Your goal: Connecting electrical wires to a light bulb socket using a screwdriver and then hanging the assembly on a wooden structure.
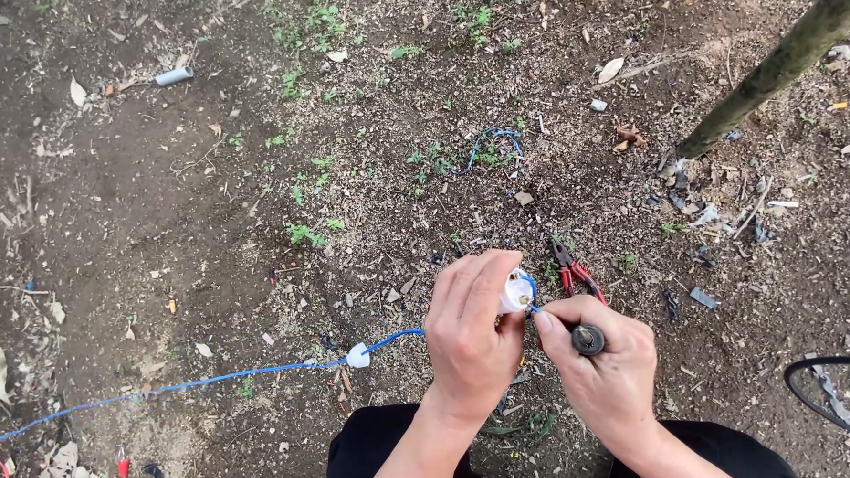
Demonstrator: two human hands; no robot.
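My left hand [467, 335] wraps around a small white plastic fitting [515, 290] with a blue wire looped at its tip. My right hand [602, 365] grips a dark-handled tool [588, 339], its butt end facing up, with the tip hidden against the fitting. A long blue wire [211, 378] trails left across the dirt from under my left hand, passing through a small white cap [357, 356]. Red-handled pliers [574, 273] lie on the ground just behind my right hand.
Bare dirt with dry leaves, twigs and small green weeds. A thin tree trunk [780, 61] leans at the upper right. A tangle of blue wire [492, 142] lies further off. A black cable loop [833, 393] sits at right; red wire bits [122, 469] at lower left.
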